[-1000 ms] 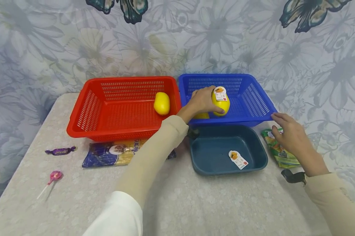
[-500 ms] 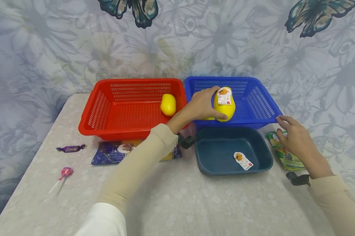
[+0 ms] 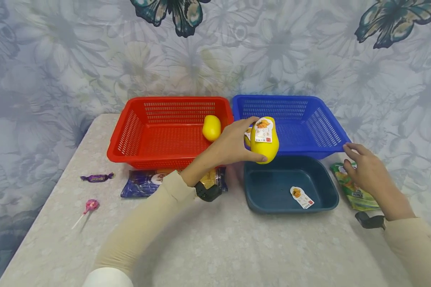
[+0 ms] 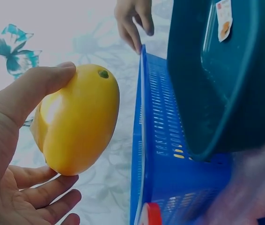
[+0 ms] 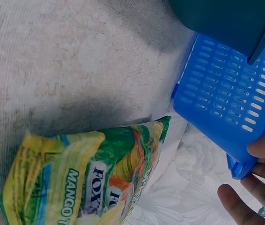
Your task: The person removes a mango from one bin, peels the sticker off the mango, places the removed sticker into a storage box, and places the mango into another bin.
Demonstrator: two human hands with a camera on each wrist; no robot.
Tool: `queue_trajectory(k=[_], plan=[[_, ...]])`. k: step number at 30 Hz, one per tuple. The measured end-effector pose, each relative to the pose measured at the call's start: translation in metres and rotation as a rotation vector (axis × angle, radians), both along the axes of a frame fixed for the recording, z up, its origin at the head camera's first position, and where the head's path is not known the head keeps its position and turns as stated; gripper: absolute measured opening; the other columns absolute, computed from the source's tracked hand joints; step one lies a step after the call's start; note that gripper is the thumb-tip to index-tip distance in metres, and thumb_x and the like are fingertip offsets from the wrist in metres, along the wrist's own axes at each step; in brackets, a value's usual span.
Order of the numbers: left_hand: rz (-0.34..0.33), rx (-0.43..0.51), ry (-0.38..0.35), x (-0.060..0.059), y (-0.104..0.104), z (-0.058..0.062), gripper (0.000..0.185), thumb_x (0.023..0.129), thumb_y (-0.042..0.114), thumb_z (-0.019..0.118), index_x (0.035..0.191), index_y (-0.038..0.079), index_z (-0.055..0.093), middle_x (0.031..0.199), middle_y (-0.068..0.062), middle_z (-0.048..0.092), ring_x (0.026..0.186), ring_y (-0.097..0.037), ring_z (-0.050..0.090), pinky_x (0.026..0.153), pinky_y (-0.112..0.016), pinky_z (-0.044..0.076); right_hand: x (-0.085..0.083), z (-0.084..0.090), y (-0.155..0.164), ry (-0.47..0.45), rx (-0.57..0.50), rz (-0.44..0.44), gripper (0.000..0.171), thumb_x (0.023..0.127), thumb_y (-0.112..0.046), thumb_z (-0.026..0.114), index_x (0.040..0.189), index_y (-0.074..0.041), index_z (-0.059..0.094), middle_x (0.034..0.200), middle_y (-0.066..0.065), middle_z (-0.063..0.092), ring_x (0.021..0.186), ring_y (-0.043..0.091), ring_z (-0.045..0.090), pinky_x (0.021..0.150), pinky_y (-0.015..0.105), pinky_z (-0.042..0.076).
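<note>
My left hand [image 3: 237, 141] grips a yellow mango with a paper tag [image 3: 264, 139] and holds it in the air over the near rim of the blue basket [image 3: 308, 123]; the left wrist view shows thumb and fingers curled round the mango [image 4: 76, 124]. A second yellow mango [image 3: 211, 128] lies in the red basket [image 3: 136, 127]. My right hand [image 3: 364, 169] touches the blue basket's near right corner with loosely bent fingertips [image 5: 263, 147] and holds nothing.
A dark teal tub [image 3: 290, 185] with a loose tag [image 3: 301, 197] stands before the blue basket. A green mango-candy bag [image 3: 355, 187] lies at the right, a pasta packet [image 3: 143, 185], a purple sweet [image 3: 97, 177] and a pink lollipop [image 3: 90, 206] at the left.
My left hand has lifted the tagged mango out of the blue basket and drawn it toward me and leftward. The right hand has stayed at the basket's corner.
</note>
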State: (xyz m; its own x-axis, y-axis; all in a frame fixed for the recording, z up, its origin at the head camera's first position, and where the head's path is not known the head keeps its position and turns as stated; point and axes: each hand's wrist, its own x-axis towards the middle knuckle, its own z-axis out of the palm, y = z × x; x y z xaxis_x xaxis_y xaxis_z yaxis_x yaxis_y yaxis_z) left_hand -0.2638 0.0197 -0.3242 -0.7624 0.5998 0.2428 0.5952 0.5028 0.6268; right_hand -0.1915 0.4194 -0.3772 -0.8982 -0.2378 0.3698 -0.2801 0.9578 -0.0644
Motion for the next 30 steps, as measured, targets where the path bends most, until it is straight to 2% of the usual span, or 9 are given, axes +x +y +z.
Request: queue_trajectory(k=[3,7,13,20,30], plan=[[-0.004,0.015,-0.014,0.009,-0.008,-0.003,0.101,0.073,0.050,0.084,0.153,0.012,0.037,0.140,-0.003,0.053,0.125,-0.022,0.047,0.102,-0.038,0.045,0.003,0.000,0.003,0.017,-0.005,-0.008,0.044,0.087,0.005,0.065,0.127,0.020,0.054,0.130,0.035,0.050,0.094,0.052,0.058,0.067,0.058,0.048],[0.025,0.018,-0.046,0.019,-0.022,-0.005,0.102,0.072,0.050,0.085,0.154,0.014,0.035,0.149,-0.003,0.046,0.134,-0.022,0.041,0.108,-0.044,0.040,0.002,0.000,0.002,0.032,-0.016,-0.004,0.044,0.087,0.005,0.065,0.126,0.021,0.054,0.130,0.035,0.051,0.104,0.054,0.054,0.073,0.061,0.047],[0.041,0.037,-0.064,0.035,-0.043,-0.011,0.102,0.072,0.050,0.086,0.154,0.015,0.035,0.150,-0.003,0.045,0.135,-0.022,0.040,0.108,-0.046,0.041,0.000,-0.004,-0.002,0.045,-0.030,0.021,0.043,0.087,0.005,0.064,0.126,0.022,0.054,0.129,0.036,0.051,0.098,0.053,0.055,0.068,0.058,0.046],[0.034,0.050,-0.050,0.054,-0.060,-0.018,0.100,0.072,0.049,0.085,0.153,0.017,0.036,0.147,0.001,0.046,0.131,-0.021,0.042,0.105,-0.047,0.044,0.000,-0.007,-0.003,0.051,-0.051,0.011,0.043,0.087,0.005,0.063,0.126,0.022,0.053,0.130,0.036,0.051,0.106,0.056,0.053,0.077,0.063,0.046],[0.081,0.079,-0.106,0.084,-0.082,-0.038,0.100,0.070,0.048,0.088,0.153,0.023,0.037,0.145,0.004,0.047,0.130,-0.022,0.042,0.105,-0.051,0.041,0.000,-0.008,-0.002,0.056,-0.054,0.004,0.044,0.087,0.005,0.063,0.127,0.021,0.054,0.130,0.035,0.051,0.109,0.056,0.052,0.082,0.066,0.045]])
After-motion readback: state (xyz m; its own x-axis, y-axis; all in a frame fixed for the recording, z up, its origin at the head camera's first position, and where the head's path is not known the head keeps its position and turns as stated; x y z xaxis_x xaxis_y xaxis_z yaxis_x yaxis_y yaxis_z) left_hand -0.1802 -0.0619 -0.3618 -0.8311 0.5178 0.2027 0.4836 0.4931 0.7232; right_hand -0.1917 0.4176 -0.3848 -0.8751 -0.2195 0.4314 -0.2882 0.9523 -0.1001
